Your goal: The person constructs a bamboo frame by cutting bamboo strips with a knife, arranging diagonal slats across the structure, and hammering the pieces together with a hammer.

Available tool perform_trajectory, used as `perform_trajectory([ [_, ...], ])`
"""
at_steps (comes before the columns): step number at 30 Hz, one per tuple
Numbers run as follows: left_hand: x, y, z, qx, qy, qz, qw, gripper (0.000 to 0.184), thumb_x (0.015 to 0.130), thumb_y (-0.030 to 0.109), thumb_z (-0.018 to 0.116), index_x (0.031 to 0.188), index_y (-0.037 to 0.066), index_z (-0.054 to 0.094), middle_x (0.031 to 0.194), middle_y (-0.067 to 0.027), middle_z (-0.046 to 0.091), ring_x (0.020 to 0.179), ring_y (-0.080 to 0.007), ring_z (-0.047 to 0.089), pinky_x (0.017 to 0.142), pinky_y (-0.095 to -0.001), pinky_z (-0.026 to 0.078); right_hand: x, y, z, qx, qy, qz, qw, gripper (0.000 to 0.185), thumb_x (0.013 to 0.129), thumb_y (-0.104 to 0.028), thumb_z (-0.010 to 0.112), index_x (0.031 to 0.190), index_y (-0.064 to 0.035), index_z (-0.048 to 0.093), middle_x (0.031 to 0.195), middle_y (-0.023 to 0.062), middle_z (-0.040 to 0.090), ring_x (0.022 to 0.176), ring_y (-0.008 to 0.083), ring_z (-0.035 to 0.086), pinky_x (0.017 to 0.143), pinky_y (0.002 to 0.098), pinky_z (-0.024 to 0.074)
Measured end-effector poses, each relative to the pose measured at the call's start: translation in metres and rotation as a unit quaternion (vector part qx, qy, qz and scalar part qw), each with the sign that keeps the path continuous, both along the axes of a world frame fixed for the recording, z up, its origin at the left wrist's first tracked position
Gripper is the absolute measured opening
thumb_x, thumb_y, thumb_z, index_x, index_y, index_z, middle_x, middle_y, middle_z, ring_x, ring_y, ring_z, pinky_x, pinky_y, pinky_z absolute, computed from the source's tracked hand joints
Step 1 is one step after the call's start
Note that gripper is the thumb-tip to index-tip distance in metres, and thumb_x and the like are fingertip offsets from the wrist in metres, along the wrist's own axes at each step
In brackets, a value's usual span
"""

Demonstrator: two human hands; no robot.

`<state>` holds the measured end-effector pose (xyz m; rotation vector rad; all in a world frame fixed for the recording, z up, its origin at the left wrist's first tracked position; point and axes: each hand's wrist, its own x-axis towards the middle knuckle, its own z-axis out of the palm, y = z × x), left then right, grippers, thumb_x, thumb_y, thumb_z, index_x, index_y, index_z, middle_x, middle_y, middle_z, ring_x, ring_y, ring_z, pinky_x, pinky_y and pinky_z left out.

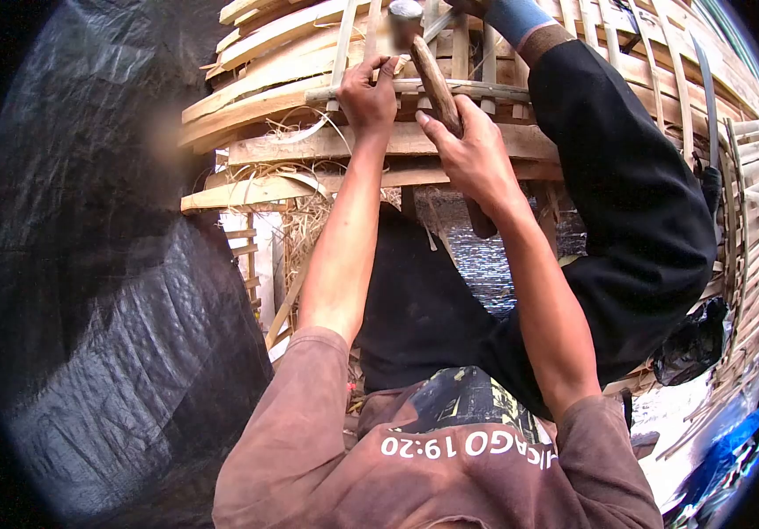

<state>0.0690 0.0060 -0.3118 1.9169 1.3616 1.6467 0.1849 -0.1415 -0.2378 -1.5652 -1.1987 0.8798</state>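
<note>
My right hand [475,152] is closed around the wooden handle [432,75] of a hammer, whose metal head [406,11] is raised at the top of the view. The handle's dark lower end shows below my wrist. My left hand [368,99] is closed, thumb and finger pinching a small pale piece of wood [401,64] beside the hammer. Just under it, a bamboo rail [494,91] runs crosswise, with several short slat ends sticking out below. The tip of what my left hand holds is partly hidden.
Rough wooden planks [256,106] form a slatted platform ahead. My bent leg [631,167] in black trousers rests on the right. A long blade [708,97] with a dark handle stands beyond it. Black plastic sheeting [115,291] hangs at left. Wood shavings [309,216] cling below the planks.
</note>
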Motion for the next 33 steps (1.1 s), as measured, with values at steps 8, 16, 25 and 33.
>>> perform_trajectory([
  [8,0.001,0.002,0.001,0.001,-0.007,0.011,1.000,0.019,0.079,0.023,0.078,0.086,0.006,0.075,0.080,-0.0118,0.071,0.078,-0.0279,0.066,0.072,-0.0377,0.051,-0.002,0.012,-0.005,0.058,-0.041,0.013,0.997,0.033,0.089,-0.023,0.065,0.111,0.0008,0.056,0.082,0.0238,0.062,0.079,0.0331,0.059,0.070,0.0420,0.0481],
  [16,0.002,0.003,0.000,0.018,0.011,0.020,1.000,0.017,0.079,0.022,0.076,0.085,0.006,0.074,0.081,-0.0131,0.070,0.080,-0.0313,0.066,0.073,-0.0398,0.050,-0.004,0.015,0.005,0.053,-0.078,0.012,0.996,0.028,0.090,-0.023,0.066,0.095,0.0016,0.054,0.067,0.0184,0.056,0.060,0.0241,0.052,0.061,0.0403,0.0445],
  [25,0.003,0.004,-0.001,0.034,0.020,0.038,0.998,0.017,0.078,0.020,0.076,0.084,0.005,0.074,0.083,-0.0134,0.071,0.082,-0.0314,0.066,0.074,-0.0408,0.050,-0.007,0.020,0.020,0.085,-0.094,0.031,0.991,0.028,0.088,-0.021,0.063,0.093,0.0040,0.049,0.086,0.0332,0.060,0.090,0.0512,0.057,0.074,0.0520,0.0455],
  [33,0.001,0.005,-0.009,0.055,0.054,0.048,0.996,0.016,0.079,0.019,0.076,0.085,0.005,0.074,0.086,-0.0130,0.072,0.083,-0.0304,0.067,0.076,-0.0393,0.051,-0.008,0.022,0.005,0.098,-0.116,0.032,0.988,0.026,0.086,-0.018,0.060,0.094,0.0048,0.051,0.084,0.0339,0.060,0.087,0.0516,0.059,0.072,0.0525,0.0464],
])
